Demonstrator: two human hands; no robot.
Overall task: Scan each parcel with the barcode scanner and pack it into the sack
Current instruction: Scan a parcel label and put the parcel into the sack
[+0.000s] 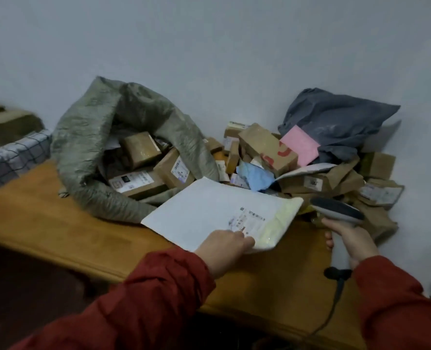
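Observation:
My left hand (225, 248) grips the near edge of a flat white parcel (209, 210) with a printed label, held just above the wooden table (58, 223). My right hand (350, 238) is shut on the grey barcode scanner (338, 210), whose head sits right beside the parcel's right end. Its cable hangs off the front edge. The grey-green sack (88, 147) lies open on the table behind the parcel, with several brown boxes (143, 162) inside.
A heap of brown boxes and mailers (323, 178) fills the table's back right, topped by a dark grey bag (335, 117) and a pink envelope (300, 145). A checked cloth (12, 157) and cartons (5, 125) lie at the left. A white wall stands behind.

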